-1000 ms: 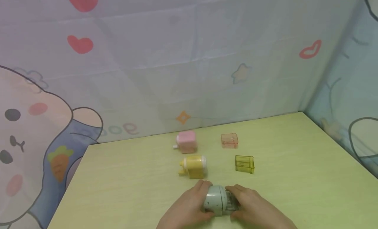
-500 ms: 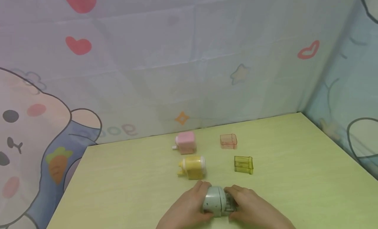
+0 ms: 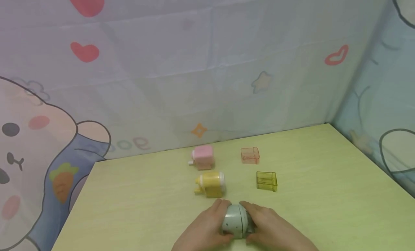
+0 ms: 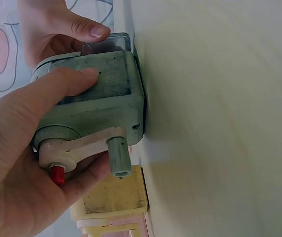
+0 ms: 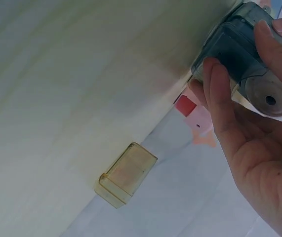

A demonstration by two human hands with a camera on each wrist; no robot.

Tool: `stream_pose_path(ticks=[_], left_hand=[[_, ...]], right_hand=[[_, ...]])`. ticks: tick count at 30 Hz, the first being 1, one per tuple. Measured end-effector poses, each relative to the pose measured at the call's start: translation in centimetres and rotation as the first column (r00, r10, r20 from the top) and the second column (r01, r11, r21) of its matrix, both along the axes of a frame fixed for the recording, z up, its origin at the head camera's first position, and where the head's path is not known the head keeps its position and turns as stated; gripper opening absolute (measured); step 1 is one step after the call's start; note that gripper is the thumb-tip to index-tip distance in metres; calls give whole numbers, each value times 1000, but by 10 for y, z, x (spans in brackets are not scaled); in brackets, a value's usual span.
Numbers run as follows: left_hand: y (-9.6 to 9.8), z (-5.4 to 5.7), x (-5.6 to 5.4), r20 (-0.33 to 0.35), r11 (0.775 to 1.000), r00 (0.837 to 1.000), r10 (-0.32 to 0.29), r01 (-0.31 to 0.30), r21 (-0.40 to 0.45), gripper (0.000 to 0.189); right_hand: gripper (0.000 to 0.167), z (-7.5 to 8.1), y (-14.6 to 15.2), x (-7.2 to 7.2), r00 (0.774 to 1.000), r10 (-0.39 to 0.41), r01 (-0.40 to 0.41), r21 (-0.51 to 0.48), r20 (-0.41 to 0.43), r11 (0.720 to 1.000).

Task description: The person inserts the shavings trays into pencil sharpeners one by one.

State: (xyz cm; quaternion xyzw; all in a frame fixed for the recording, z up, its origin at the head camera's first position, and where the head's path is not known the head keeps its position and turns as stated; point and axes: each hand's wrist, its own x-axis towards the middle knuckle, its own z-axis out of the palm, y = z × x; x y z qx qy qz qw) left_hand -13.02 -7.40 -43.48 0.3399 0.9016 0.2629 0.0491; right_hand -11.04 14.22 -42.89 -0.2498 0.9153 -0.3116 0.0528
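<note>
A grey-green crank pencil sharpener [image 3: 235, 222] lies between my two hands at the table's front. My left hand [image 3: 207, 225] grips its body from the left, thumb across its side in the left wrist view. There the crank handle [image 4: 119, 157] with its pale arm points toward the camera. My right hand [image 3: 273, 225] holds the clear shavings bin [image 5: 229, 52] at the sharpener's other end, thumb on one side and fingers on the other. Beside this bin, in the right wrist view, is the round face [image 5: 259, 94] with the pencil hole. Part of the bin shows between body and right hand.
Beyond my hands lie a yellow crank sharpener [image 3: 212, 184] and, farther back, a pink sharpener [image 3: 203, 157]. To their right sit a clear yellow bin [image 3: 266, 181] and a clear pink bin [image 3: 250, 156]. A printed cloth [image 3: 168, 63] hangs along the table's back edge.
My right hand has moved left, closer to the sharpener's body, and less of the clear bin shows between them. My left hand keeps its grip. The head view has shifted slightly.
</note>
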Motion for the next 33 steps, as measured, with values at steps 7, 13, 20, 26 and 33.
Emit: stream_pose_path(ticks=[7, 13, 20, 26, 33], left_hand=[[0, -2, -1, -2, 1000, 1000, 12, -12, -11, 58], [0, -3, -1, -20, 1000, 1000, 14, -14, -4, 57], [1, -2, 1, -17, 1000, 1000, 15, -15, 15, 54], [1, -2, 1, 4, 1000, 1000, 21, -21, 15, 53], [0, 0, 0, -6, 1000, 1000, 22, -22, 10, 54]], right_hand=[[85, 3, -4, 1, 997, -1, 4, -38, 76, 999], [83, 6, -7, 1, 993, 15, -7, -75, 115, 997], [64, 6, -10, 0, 989, 61, -41, -144, 137, 989], [58, 5, -11, -1, 987, 70, -46, -170, 143, 984], [53, 5, -13, -1, 994, 49, -34, -140, 102, 990]])
